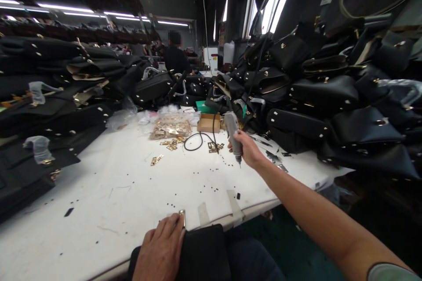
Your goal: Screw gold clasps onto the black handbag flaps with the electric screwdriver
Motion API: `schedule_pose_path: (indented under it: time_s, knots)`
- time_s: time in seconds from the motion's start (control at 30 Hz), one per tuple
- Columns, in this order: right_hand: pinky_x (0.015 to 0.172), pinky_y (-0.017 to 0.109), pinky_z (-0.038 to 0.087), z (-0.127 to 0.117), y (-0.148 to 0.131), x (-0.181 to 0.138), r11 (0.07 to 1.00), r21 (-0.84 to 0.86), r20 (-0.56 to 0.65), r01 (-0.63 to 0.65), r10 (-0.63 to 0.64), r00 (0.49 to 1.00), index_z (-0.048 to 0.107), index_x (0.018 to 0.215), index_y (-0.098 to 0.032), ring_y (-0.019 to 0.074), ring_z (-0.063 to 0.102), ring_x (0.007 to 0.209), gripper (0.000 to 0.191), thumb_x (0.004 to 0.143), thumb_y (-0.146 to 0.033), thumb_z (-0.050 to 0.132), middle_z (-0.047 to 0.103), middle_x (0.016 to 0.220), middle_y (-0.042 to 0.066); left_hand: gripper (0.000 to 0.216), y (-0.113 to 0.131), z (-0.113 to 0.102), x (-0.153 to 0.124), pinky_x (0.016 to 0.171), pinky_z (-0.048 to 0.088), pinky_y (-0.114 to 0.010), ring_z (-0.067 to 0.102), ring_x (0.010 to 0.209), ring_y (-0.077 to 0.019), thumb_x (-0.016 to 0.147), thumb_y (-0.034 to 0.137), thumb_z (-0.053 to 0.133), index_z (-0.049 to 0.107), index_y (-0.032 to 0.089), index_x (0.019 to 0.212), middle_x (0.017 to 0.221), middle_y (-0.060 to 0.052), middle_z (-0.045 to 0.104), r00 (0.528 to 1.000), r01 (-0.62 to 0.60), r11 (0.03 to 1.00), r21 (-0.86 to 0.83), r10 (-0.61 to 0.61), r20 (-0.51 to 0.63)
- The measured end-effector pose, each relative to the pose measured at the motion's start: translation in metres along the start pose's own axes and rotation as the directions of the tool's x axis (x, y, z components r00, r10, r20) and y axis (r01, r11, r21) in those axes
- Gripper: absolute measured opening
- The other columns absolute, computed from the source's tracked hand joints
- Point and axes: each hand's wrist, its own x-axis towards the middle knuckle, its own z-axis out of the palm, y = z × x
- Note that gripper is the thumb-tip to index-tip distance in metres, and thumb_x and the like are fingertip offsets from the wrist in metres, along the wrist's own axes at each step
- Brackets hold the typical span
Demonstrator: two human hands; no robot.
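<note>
A grey electric screwdriver (233, 134) is in my right hand (248, 147), closed around its body. Its thin bit points down over the white table, apart from any workpiece. At the near table edge my left hand (161, 248) presses on a black leather bag (206, 252), its fingers close together over the top and its thumb hidden. A small gold metal plate (182, 218) shows by the index fingertip. How the plate sits on the leather is partly covered by the fingers.
Loose gold plates (171, 144), a plastic bag of wrapped hardware (171, 126) and an open cardboard box (209, 123) lie on the white table (132, 210). Small black bits are scattered about. Black handbags pile up left (82, 118) and right (323, 92). A person (177, 59) is beyond.
</note>
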Motion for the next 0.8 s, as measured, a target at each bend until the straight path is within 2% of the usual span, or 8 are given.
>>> schedule_pose_path:
  time_s: [0.03,0.1,0.17,0.2,0.33,0.5,0.63,0.8]
  knots:
    - [0.052,0.025,0.05,-0.013,0.001,0.011,0.999,-0.009,-0.119,0.033,-0.033,0.992,0.055,0.098,-0.02,0.0139,0.059,0.057,0.038,0.082,-0.052,0.066,0.063,0.074,0.0,0.045,0.0,0.0,0.0,0.086,0.049,-0.035,0.061,0.115,-0.0235,0.093,0.006,0.042,0.068,0.023,0.126,0.129,-0.008,0.067,1.0,0.0,1.0,0.003,0.0,-0.007]
    - [0.046,0.024,0.044,-0.037,0.004,0.032,0.993,-0.077,-0.345,0.091,-0.112,0.932,0.055,0.088,-0.02,0.0117,0.051,0.048,0.043,0.073,-0.055,0.076,0.057,0.062,-0.004,0.047,-0.001,0.001,-0.001,0.086,0.049,-0.035,0.06,0.117,-0.0238,0.092,0.006,0.042,0.067,0.024,0.127,0.131,-0.007,0.066,1.0,-0.016,1.0,-0.001,0.016,-0.002]
    - [0.044,0.024,0.042,-0.057,0.008,0.049,0.981,-0.145,-0.484,0.126,-0.181,0.856,0.056,0.084,-0.02,0.0112,0.049,0.045,0.046,0.069,-0.057,0.079,0.054,0.056,-0.005,0.049,-0.002,0.002,-0.002,0.087,0.05,-0.035,0.059,0.119,-0.0239,0.091,0.005,0.042,0.067,0.025,0.128,0.133,-0.007,0.065,1.0,-0.03,1.0,-0.009,0.03,0.009]
    - [0.045,0.024,0.041,-0.064,0.011,0.056,0.977,-0.161,-0.513,0.137,-0.201,0.835,0.058,0.084,-0.019,0.0114,0.05,0.046,0.047,0.068,-0.057,0.08,0.055,0.056,-0.005,0.049,-0.003,0.003,-0.002,0.087,0.05,-0.035,0.059,0.12,-0.0239,0.09,0.005,0.042,0.067,0.026,0.128,0.133,-0.007,0.065,0.999,-0.032,0.999,-0.013,0.032,0.013]
    - [0.047,0.024,0.043,-0.08,0.024,0.073,0.973,-0.18,-0.489,0.146,-0.218,0.845,0.063,0.09,-0.017,0.0117,0.055,0.051,0.052,0.062,-0.055,0.084,0.062,0.066,-0.003,0.048,-0.007,0.006,-0.003,0.087,0.05,-0.035,0.06,0.119,-0.0234,0.09,0.008,0.043,0.068,0.027,0.127,0.133,-0.006,0.065,0.999,-0.035,0.999,-0.032,0.035,0.012]
    - [0.048,0.024,0.045,-0.082,0.039,0.083,0.969,-0.195,-0.503,0.151,-0.231,0.833,0.062,0.092,-0.018,0.0113,0.054,0.051,0.052,0.063,-0.056,0.083,0.061,0.066,-0.004,0.047,-0.012,0.009,-0.004,0.085,0.05,-0.034,0.06,0.118,-0.0232,0.088,0.011,0.045,0.069,0.031,0.124,0.134,-0.003,0.065,0.996,-0.092,0.996,-0.02,0.092,0.002]
    - [0.048,0.024,0.045,-0.082,0.046,0.089,0.969,-0.192,-0.53,0.155,-0.236,0.815,0.061,0.093,-0.018,0.0115,0.055,0.053,0.053,0.064,-0.058,0.081,0.06,0.067,-0.004,0.048,-0.013,0.013,-0.005,0.082,0.05,-0.034,0.061,0.116,-0.0232,0.087,0.009,0.044,0.071,0.031,0.12,0.133,-0.002,0.066,0.996,-0.089,0.996,-0.012,0.089,-0.026]
    - [0.048,0.024,0.042,-0.084,0.052,0.089,0.968,-0.21,-0.531,0.136,-0.23,0.816,0.063,0.095,-0.017,0.012,0.055,0.054,0.055,0.065,-0.059,0.081,0.062,0.065,-0.003,0.045,-0.012,0.015,-0.005,0.083,0.05,-0.033,0.062,0.114,-0.0228,0.087,0.012,0.045,0.072,0.031,0.118,0.13,-0.002,0.068,0.997,-0.072,0.996,-0.051,0.071,-0.025]
